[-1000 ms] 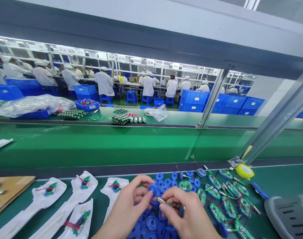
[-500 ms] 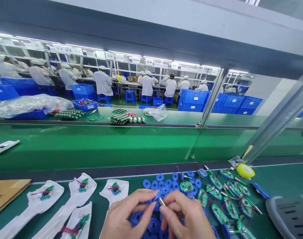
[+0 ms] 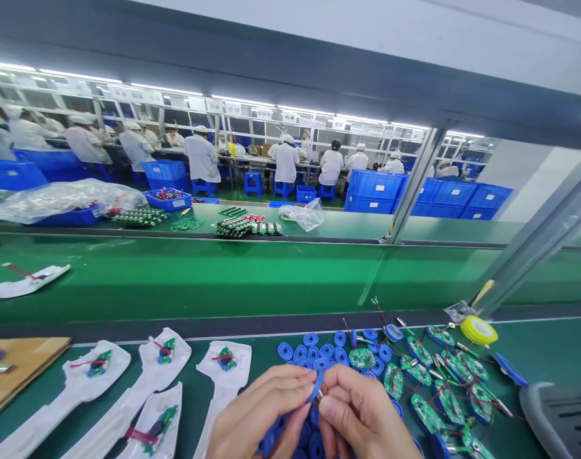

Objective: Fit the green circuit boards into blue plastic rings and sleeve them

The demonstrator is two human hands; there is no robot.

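Over a heap of blue rings, my left hand [image 3: 266, 411] pinches one blue oval ring [image 3: 316, 386], now seen nearly edge-on. My right hand [image 3: 362, 414] grips a small silver metal cylinder [image 3: 320, 396] between thumb and fingertips. The cylinder's end meets the ring; how deep it sits inside is hidden by my fingers. More loose blue rings [image 3: 312, 354] lie beyond and below my hands. On the right are several green circuit boards [image 3: 447, 400] with wires and metal cylinders attached.
White plastic handle shells [image 3: 223, 370] with small boards lie left, beside cardboard [image 3: 27, 363]. A yellow tape roll [image 3: 479, 330] and a grey slotted part [image 3: 560, 421] are at right. Behind runs a green belt [image 3: 199, 280] carrying another white shell [image 3: 30, 282]. Co-workers [image 3: 202, 156] sit far off.
The blue ring has tilted nearly edge-on, and less of the metal cylinder shows between my hands. The white shell on the belt has moved right. The whole view has shifted slightly.
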